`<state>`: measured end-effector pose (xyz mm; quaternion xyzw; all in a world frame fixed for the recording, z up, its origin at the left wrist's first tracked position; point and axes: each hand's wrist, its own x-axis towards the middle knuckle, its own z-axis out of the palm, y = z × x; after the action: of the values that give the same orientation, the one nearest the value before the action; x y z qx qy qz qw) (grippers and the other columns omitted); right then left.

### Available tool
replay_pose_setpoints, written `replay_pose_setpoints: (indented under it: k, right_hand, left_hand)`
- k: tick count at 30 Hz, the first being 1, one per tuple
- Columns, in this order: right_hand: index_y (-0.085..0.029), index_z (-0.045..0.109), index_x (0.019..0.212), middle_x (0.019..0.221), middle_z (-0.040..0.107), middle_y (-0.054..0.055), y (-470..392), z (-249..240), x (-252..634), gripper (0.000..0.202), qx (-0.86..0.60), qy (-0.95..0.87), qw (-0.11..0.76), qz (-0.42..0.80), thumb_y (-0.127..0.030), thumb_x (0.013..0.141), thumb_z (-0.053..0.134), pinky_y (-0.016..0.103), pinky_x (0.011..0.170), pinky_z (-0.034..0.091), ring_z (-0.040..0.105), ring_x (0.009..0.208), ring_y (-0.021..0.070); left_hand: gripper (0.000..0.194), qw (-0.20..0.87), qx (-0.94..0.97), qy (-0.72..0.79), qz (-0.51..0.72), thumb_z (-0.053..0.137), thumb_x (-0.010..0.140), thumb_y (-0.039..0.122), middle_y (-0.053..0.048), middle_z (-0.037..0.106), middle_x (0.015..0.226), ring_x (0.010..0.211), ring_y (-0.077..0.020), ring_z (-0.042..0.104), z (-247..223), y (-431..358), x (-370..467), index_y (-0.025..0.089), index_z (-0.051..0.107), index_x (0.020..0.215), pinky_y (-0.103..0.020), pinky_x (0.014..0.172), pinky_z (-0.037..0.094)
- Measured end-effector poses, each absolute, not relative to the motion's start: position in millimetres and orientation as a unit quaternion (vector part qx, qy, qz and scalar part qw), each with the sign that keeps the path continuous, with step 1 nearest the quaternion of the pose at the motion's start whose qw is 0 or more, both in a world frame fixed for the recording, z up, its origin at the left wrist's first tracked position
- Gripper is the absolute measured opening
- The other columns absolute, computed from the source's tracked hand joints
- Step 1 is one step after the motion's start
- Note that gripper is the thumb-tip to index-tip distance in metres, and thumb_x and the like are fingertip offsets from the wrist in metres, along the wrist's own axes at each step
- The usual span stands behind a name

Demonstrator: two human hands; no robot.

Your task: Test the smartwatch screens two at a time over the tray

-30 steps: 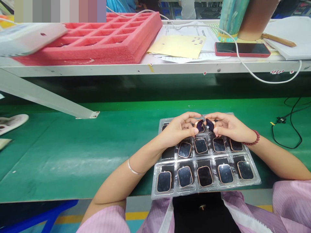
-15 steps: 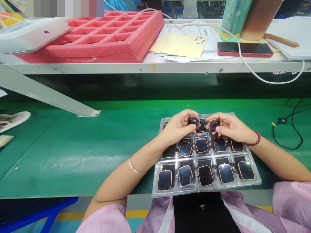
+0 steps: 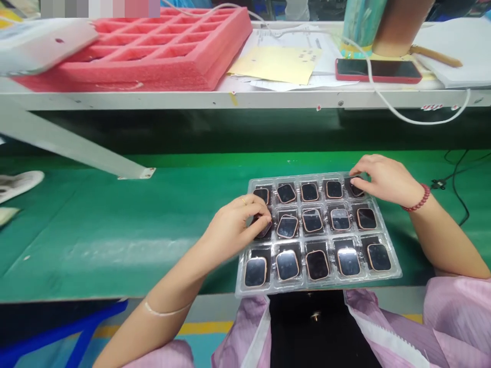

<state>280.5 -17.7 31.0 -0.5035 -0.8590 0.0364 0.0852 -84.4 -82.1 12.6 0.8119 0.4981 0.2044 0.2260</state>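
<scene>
A clear plastic tray (image 3: 307,287) lies on the green counter (image 3: 115,230), its near edge close to the counter's near edge. It has three rows of five compartments, and each compartment shows a dark-faced watch body with a gold-coloured rim. The centre one in the near row (image 3: 317,265) sits almost square, while the second from the left in the far and middle rows is turned askew.

The hands are well apart. The left hand (image 3: 240,220) curls over the leftmost watch of the middle row (image 3: 264,229), fingers and thumb on it and covering much of it. The right hand (image 3: 385,176) reaches in from the right to the far-right watch (image 3: 357,191), its thumb against it. Whether either hand grips its watch or only touches it, I cannot tell.

A dark red beaded bracelet (image 3: 420,199) circles the right wrist. Above the counter's far side, a white shelf (image 3: 268,99) carries a pink foam block (image 3: 207,76) at left and a red-edged phone (image 3: 378,70) at right.
</scene>
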Motion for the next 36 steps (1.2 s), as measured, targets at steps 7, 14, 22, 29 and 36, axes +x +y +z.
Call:
replay_pose_setpoints:
  k: [7, 14, 22, 29, 36]
  right_hand:
    - [-0.018, 0.073, 0.087, 0.117, 0.071, 0.015, -48.7, 21.9, 230.4, 0.024, -0.327, -0.934, 0.140, 0.039, -0.030, 0.099, 0.056, 0.052, 0.090, 0.055, 0.063, 0.109, 0.0345]
    - [-0.019, 0.058, 0.083, 0.129, 0.068, 0.019, -62.7, 10.5, 201.3, 0.012, -0.250, -0.927, 0.196, 0.202, -0.018, 0.085, 0.070, 0.057, 0.107, 0.050, 0.057, 0.132, 0.0370]
    - [-0.019, 0.058, 0.102, 0.091, 0.077, 0.005, -35.5, 8.3, 214.3, 0.017, -0.400, -0.614, 0.323, 0.599, -0.021, 0.089, 0.067, 0.020, 0.053, 0.055, 0.066, 0.060, 0.0101]
    - [-0.028, 0.061, 0.139, 0.120, 0.071, 0.005, -21.7, -1.6, 229.9, 0.053, -0.371, -0.476, 0.383, 0.699, -0.029, 0.088, 0.075, 0.022, 0.067, 0.064, 0.070, 0.084, 0.0123]
    - [-0.020, 0.069, 0.124, 0.109, 0.071, 0.006, -25.3, -3.4, 232.0, 0.049, -0.354, -0.530, 0.368, 0.677, -0.036, 0.080, 0.085, 0.019, 0.054, 0.058, 0.061, 0.064, 0.0075]
  left_hand:
    - [0.016, 0.151, 0.866, 0.441, 0.183, 0.060, 0.094, 0.027, -0.016, 0.059, 0.142, 0.133, -0.0326, 0.053, 6.6, -82.8, -71.6, 0.019, 0.071, 0.101, -0.055, 0.109, 0.045]
    - [0.009, 0.281, 0.858, 0.375, 0.210, 0.068, 0.085, 0.021, -0.016, 0.065, 0.137, 0.137, -0.0339, 0.054, 13.9, -81.4, -51.5, 0.018, 0.060, 0.088, -0.054, 0.111, 0.046]
    - [0.030, 0.616, 0.575, 0.405, 0.356, 0.075, 0.081, 0.034, -0.006, 0.074, 0.088, 0.063, -0.0114, 0.062, 12.4, -38.3, -18.2, 0.015, 0.066, 0.103, -0.022, 0.055, 0.047]
    - [0.067, 0.723, 0.473, 0.364, 0.349, 0.081, 0.079, 0.042, -0.011, 0.074, 0.115, 0.075, -0.0138, 0.066, 1.5, -25.0, -25.1, 0.022, 0.061, 0.140, -0.022, 0.057, 0.045]
    - [0.073, 0.722, 0.515, 0.325, 0.327, 0.085, 0.075, 0.049, -0.008, 0.073, 0.100, 0.059, -0.0104, 0.063, -3.7, -29.6, -28.8, 0.022, 0.059, 0.138, -0.022, 0.051, 0.042]
